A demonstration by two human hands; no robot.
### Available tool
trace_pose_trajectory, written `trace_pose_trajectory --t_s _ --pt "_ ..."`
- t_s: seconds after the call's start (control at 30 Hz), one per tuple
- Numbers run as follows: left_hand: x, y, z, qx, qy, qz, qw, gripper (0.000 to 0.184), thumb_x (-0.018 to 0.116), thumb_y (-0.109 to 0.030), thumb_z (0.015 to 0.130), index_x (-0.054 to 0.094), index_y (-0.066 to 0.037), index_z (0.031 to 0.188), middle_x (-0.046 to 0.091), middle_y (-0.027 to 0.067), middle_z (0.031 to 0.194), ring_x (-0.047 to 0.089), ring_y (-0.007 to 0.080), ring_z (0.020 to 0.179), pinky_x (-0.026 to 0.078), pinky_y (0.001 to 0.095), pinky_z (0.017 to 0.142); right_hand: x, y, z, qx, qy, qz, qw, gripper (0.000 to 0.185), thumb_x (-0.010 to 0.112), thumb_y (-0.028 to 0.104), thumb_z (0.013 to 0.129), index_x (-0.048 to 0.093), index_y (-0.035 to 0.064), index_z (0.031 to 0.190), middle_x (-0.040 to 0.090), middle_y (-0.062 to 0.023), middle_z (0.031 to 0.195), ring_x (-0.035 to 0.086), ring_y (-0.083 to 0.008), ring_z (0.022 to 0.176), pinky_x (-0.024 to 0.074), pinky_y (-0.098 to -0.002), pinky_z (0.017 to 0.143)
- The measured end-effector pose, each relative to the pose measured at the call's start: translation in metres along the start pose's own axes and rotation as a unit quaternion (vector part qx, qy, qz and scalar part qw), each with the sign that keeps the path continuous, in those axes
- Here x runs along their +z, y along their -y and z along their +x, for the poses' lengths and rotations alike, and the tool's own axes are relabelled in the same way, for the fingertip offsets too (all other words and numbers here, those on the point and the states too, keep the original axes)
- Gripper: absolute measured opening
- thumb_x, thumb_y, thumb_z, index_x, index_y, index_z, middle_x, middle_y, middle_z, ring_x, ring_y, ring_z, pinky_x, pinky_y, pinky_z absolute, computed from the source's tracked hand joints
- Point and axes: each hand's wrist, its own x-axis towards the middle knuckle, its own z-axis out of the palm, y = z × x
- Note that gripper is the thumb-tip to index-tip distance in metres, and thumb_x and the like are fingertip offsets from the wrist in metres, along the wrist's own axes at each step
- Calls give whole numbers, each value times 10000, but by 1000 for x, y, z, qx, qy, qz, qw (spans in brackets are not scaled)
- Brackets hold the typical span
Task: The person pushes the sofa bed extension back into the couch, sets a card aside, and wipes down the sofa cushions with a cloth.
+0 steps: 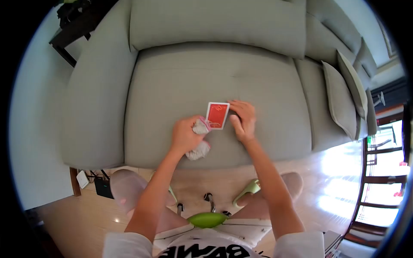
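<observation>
A red-backed playing card with a white border [218, 116] is in front of me, over the sofa seat. My left hand [186, 134] is closed around a greyish-white knitted cloth piece with pink edging [198, 152]; part of it sticks out above the fingers and part below. The pink edge overlaps the card's lower left side. At the card's upper right edge are the fingertips of my right hand [244, 120], touching or almost touching it. That hand's thumb is held apart from its fingers. Whether the card lies flat on the seat I cannot tell.
The grey sofa [172, 81] has a backrest behind and an armrest at left. Cushions [340, 101] lean at its right end. Below are a green stool seat [208, 219] between my legs and a green slipper [248, 190]. A black box with cables [103, 187] stands at lower left.
</observation>
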Motion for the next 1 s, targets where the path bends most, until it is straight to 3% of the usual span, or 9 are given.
trace_pose_trajectory --t_s 0.17,0.27,0.37,0.4,0.47,0.53,0.73,0.87,1.0 --pt "9 11 -17 -1 -39 -14 999 255 749 -72 772 732 -62 1026 749 114 902 715 252 825 545 345 752 -5 46 -27 22 75 28 997 192 742 232 841 729 93 973 717 -102 1032 628 -307 1007 443 -417 923" --pt "13 15 -17 9 -77 -10 997 298 751 -100 768 729 -89 1066 745 129 941 719 289 876 549 383 768 2 49 -86 186 13 -5 982 161 749 74 804 722 97 960 725 -91 974 666 -299 911 523 -395 811" --pt "16 19 -28 46 -101 57 992 295 758 -180 821 714 -64 1088 739 139 950 708 275 874 546 394 767 -45 73 -126 -16 -146 -13 989 191 729 -6 773 710 90 937 723 -93 925 691 -282 828 573 -372 713" --pt "16 27 -28 45 -97 95 990 311 766 -251 865 705 -48 1093 735 138 926 700 247 840 544 396 747 -75 89 -135 -25 -154 -57 986 244 698 -80 737 703 77 924 721 -86 951 702 -263 826 593 -360 709" --pt "14 52 -24 69 -78 105 989 339 756 -301 878 706 -47 1097 734 150 955 699 263 872 537 406 761 -128 102 -157 -43 -176 -120 976 243 694 -85 734 699 68 923 721 -83 977 703 -260 829 592 -349 698" --pt "7 37 -22 24 -61 87 994 342 759 -206 803 707 -68 1112 720 161 1040 683 346 985 528 437 862 -177 114 -170 -64 -206 -183 959 254 712 -114 731 715 56 920 733 -86 986 711 -254 805 593 -325 669" --pt "31 65 -16 75 -77 113 988 303 733 -144 864 682 -51 1147 709 134 1102 678 305 1018 527 416 877 -285 154 -267 7 -336 -303 892 316 717 -119 701 710 63 959 722 -73 1008 700 -249 838 597 -331 702" --pt "75 -7 -69 -74 25 -105 991 319 684 -112 924 613 -33 1225 666 53 1065 636 179 983 518 343 882 -319 189 -342 85 -385 -346 852 313 675 -160 738 733 50 962 732 -101 986 703 -255 816 578 -328 693" --pt "143 -84 -105 -142 138 -299 933 284 684 -140 951 606 -61 1213 639 20 1057 603 119 945 509 301 851 -328 207 -392 173 -413 -334 830 356 660 -144 749 719 73 1026 728 -97 1003 703 -264 838 585 -340 698"
